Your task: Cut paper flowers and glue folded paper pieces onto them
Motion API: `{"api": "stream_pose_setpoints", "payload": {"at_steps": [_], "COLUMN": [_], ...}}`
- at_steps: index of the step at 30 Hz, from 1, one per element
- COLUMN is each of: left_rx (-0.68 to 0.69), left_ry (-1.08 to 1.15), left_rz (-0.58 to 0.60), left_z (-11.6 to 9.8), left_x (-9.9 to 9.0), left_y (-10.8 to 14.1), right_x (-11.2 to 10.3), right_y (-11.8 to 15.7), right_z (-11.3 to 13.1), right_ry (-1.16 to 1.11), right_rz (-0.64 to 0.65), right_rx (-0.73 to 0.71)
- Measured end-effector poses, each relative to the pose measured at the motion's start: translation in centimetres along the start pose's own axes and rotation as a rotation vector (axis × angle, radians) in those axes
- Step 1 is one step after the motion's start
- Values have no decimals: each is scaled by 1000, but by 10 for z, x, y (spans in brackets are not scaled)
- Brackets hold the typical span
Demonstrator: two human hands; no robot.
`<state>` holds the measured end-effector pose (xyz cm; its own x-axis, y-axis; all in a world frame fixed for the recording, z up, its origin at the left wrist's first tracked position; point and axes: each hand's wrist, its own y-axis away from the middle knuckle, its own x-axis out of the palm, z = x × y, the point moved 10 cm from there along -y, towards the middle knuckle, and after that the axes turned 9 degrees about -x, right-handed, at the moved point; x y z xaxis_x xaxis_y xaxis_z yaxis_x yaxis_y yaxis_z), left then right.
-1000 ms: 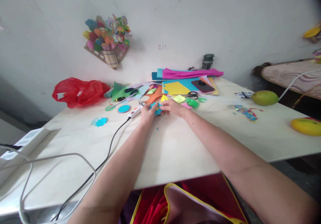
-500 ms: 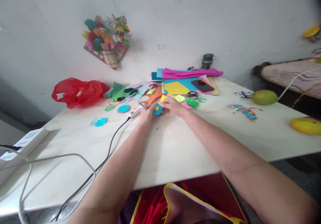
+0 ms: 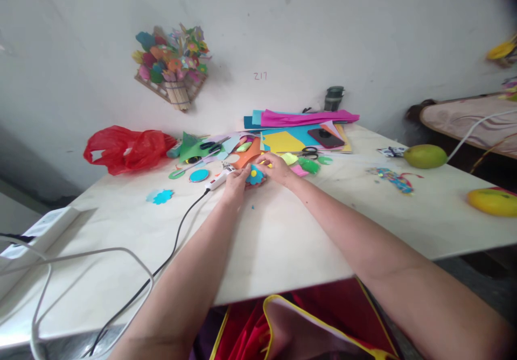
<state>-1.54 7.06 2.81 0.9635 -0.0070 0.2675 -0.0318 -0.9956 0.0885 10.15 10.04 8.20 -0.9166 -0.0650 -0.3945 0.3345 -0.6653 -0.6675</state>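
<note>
A blue paper flower (image 3: 254, 174) with a yellow dot at its centre is held just above the table, with a reddish layer showing under its lower edge. My left hand (image 3: 236, 181) is closed on its left side, thumb on top. My right hand (image 3: 277, 169) has its fingers pinched together at the flower's upper right edge; the fingertips are partly hidden. Beside my left hand lies a white glue gun (image 3: 217, 181) with a black cord. A flat blue disc (image 3: 199, 175) and a blue flower cut-out (image 3: 162, 196) rest further left.
Behind my hands are scissors (image 3: 310, 152), paper scraps, yellow paper (image 3: 280, 141) and a phone (image 3: 328, 138). A red plastic bag (image 3: 127, 149) sits back left. Mangoes (image 3: 425, 156) lie right. A power strip (image 3: 38, 230) and looping white cable (image 3: 117, 249) occupy the left.
My right hand has shifted slightly left along the flower's upper edge. More of the flower's face and the reddish layer below now shows. My left hand stays nearly in place.
</note>
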Motion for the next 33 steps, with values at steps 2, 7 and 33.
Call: {"api": "stream_pose_setpoints", "payload": {"at_steps": [2, 7, 33], "left_rx": [-7, -11, -26], "left_ry": [55, 169, 242], "left_rz": [-28, -36, -4], "left_z": [1, 4, 2], "left_x": [-2, 0, 7], "left_y": [0, -1, 3], "right_x": [-3, 3, 10], "right_y": [-1, 0, -1], "right_z": [10, 27, 11], "right_ry": [61, 178, 71], "right_rz": [-34, 2, 28], "right_rx": [-86, -198, -178]}}
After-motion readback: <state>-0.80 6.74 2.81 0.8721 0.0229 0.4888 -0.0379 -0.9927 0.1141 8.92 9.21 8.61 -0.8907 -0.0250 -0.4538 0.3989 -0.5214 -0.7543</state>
